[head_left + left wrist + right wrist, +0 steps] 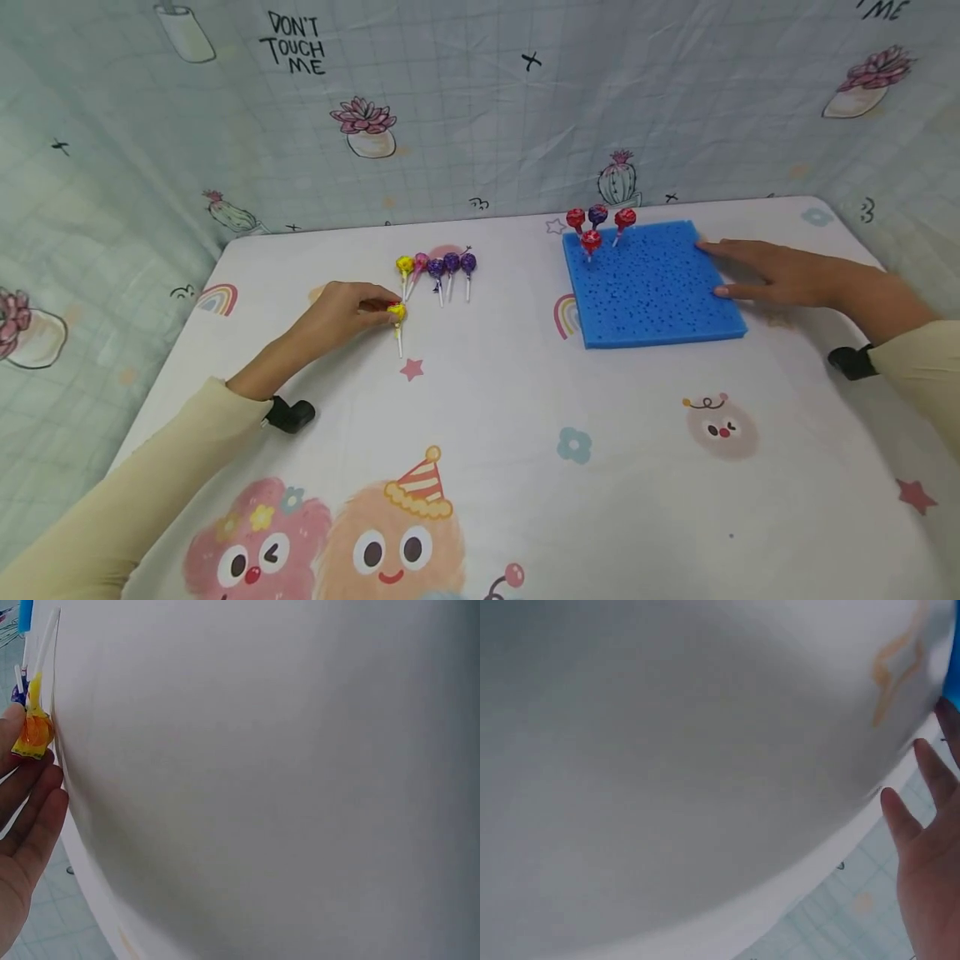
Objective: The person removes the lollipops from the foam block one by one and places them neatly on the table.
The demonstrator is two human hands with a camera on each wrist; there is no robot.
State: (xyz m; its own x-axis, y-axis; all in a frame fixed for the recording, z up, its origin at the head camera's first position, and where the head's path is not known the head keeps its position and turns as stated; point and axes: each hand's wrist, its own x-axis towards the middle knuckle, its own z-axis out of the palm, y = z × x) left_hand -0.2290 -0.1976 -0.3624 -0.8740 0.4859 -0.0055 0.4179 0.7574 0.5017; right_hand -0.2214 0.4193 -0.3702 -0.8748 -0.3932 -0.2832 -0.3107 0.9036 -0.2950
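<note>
My left hand [341, 321] pinches a yellow-wrapped lollipop [397, 313] by its head, the white stick pointing toward me. In the left wrist view the same lollipop [34, 733] sits between thumb and fingers, stick upward. Just beyond it lie several loose lollipops: a yellow one [405, 265], a pink one [421, 262] and purple ones [452, 262]. On the right, a blue foam board [660, 287] has red lollipops [625, 218] and a purple lollipop [597, 215] standing in its far left corner. My right hand [780, 271] rests with extended fingers at the board's right edge.
The white table cover [495, 450] carries printed cartoon figures, stars and flowers. A patterned curtain [465, 108] hangs behind the table and along its sides. A black wrist device [291, 414] shows at the left cuff, another [852, 362] at the right.
</note>
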